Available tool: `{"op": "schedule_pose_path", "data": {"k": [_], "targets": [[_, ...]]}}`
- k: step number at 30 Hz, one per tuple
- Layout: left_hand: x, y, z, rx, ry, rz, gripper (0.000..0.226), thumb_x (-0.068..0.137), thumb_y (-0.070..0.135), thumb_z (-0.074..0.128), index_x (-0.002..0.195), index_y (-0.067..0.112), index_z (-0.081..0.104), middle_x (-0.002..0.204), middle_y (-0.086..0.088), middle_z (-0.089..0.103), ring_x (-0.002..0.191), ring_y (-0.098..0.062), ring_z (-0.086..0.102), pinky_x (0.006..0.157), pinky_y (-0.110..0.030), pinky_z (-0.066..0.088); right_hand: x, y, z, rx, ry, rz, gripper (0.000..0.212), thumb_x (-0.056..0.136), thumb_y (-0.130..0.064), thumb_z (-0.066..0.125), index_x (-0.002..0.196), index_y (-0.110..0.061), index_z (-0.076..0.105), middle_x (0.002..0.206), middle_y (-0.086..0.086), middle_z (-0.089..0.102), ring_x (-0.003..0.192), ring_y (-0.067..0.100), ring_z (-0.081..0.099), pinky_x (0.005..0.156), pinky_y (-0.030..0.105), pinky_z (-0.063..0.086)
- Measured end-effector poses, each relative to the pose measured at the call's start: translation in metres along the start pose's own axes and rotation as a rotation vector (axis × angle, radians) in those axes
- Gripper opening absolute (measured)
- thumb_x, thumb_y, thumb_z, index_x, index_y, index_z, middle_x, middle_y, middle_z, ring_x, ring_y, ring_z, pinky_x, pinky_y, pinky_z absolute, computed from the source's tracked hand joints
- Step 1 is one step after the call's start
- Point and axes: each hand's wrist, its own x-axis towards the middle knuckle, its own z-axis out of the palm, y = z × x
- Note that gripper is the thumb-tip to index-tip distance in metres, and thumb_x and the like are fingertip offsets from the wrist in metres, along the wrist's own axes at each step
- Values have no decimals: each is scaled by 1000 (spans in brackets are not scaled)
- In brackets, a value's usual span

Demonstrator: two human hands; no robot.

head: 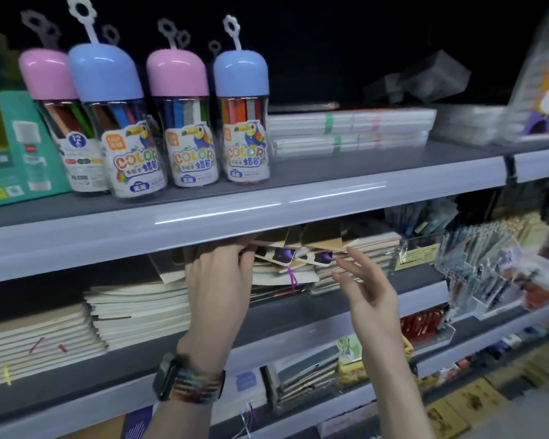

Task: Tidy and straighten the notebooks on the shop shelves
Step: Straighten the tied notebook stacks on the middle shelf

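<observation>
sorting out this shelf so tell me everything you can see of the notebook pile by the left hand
The notebook pile sits on the middle shelf under the upper shelf's edge. It has tan card covers with purple patches, cream page edges and a purple ribbon hanging out. The books lie flat but skewed. The left hand grips its left end; the open right hand hovers by its right side.

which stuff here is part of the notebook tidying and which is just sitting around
Part of the job:
left hand, fingers curled into the kraft notebooks
right hand, open beside them
cream notebook stacks on the same shelf

Just lying about:
crayon tubs
green box
white flat packs
hanging pen packs
</observation>
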Motion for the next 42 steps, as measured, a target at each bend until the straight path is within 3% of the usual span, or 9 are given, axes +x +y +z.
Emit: {"op": "schedule_pose_path", "data": {"k": [2, 5, 9, 14, 26, 31, 36, 39, 42], "targets": [[-2, -1, -1, -48, 30, 20, 23, 99, 28, 57, 93, 18, 76, 74, -7, 69, 85, -38, 63, 72, -33, 27, -1, 1, 1, 0, -6, 9, 37, 97, -12, 63, 127, -35, 62, 111, -18, 72, 102, -10, 63, 84, 17, 46], [-7, -3, -5, -137, 75, 73, 16, 97, 28, 61, 98, 28, 77, 78, 2, 73, 80, -29, 62, 74, -33, 27, -2, 1, 6, 13, -14, 34, 39, 96, -14, 65, 128, -36, 60, 112, -14, 71, 99, -9, 64, 84, 18, 47], [-15, -9, -10, -157, 75, 156, 27, 94, 31, 62, 115, 46, 69, 87, 17, 68, 80, -14, 56, 78, -36, 29, -6, 1, 9, 60, -22, 71, 46, 94, -12, 66, 131, -38, 57, 112, -8, 72, 103, 2, 67, 101, 35, 49], [-33, -14, -15, -153, 57, 263, 34, 90, 25, 67, 117, 45, 69, 115, 28, 65, 102, -4, 51, 92, -30, 27, -19, -2, 10, 137, -74, 96, 41, 99, -15, 59, 136, -32, 53, 111, -5, 74, 105, 12, 70, 104, 38, 49], [-94, -22, -38, -116, -25, 366, 31, 86, 32, 70, 114, 46, 70, 113, 31, 66, 106, -1, 51, 94, -26, 30, -57, -15, 11, 244, -266, 251, 36, 101, -40, 51, 129, -22, 64, 111, 2, 75, 105, 16, 70, 91, 34, 52], [-124, -21, -46, -96, -183, 399, 32, 88, 55, 50, 115, 51, 68, 113, 35, 64, 104, 2, 52, 97, -25, 31, -75, -17, 0, 352, -349, 330, 39, 98, -44, 50, 127, -22, 65, 119, 6, 72, 114, 24, 65, 98, 45, 51], [-155, -15, -45, -111, -284, 432, 33, 84, 51, 68, 118, 51, 66, 116, 37, 62, 112, 8, 48, 102, -23, 31, -93, -11, -17, 368, -347, 381, 30, 100, -20, 56, 129, -22, 61, 119, 4, 72, 108, 25, 69, 77, 39, 56], [-173, -10, -43, -133, -301, 371, 52, 78, 66, 63, 126, 46, 63, 127, 34, 56, 125, 9, 41, 110, -23, 27, -107, -8, -29, 334, -342, 373, 32, 103, -15, 51, 131, -28, 58, 117, 3, 73, 105, 28, 69, 78, 48, 59], [-190, -9, -41, -136, -282, 270, 65, 80, 69, 56, 141, 45, 48, 145, 33, 38, 138, 13, 21, 117, -21, 15, -121, -3, -43, 305, -340, 361, 33, 102, -15, 52, 131, -30, 59, 120, 1, 71, 109, 29, 68, 82, 50, 59]]}}
